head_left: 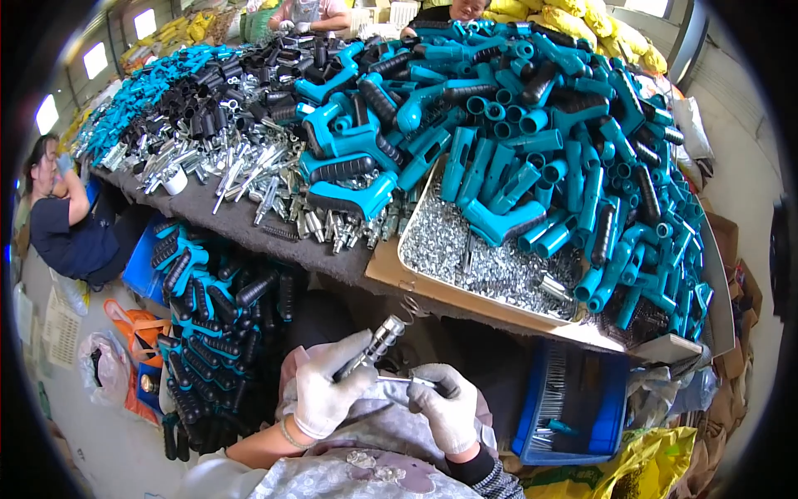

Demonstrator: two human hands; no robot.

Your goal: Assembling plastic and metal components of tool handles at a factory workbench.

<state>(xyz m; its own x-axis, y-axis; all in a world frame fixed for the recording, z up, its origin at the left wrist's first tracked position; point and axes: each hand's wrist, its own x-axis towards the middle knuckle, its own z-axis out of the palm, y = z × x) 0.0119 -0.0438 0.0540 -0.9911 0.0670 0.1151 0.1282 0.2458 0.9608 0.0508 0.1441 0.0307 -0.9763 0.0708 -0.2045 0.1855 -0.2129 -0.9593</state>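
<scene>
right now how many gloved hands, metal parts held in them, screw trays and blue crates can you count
gloved hands: 2, left hand and right hand
metal parts held: 2, a silver metal fitting and a thin metal rod
tray of screws: 1
blue crate: 1
total: 6

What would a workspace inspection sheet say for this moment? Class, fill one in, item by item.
Surface: dark table, crowded.
Job's things: metal fitting with a spring at its end, in the left hand; dark-handled tool in the right hand.
Clutter: teal handle parts, black grips, loose metal fittings, tray of small silver parts.
Grippers: both hands gloved, closed on their items.
Cables: nothing seen.
Surroundings: blue crate, yellow bags, a seated person at left.
</scene>
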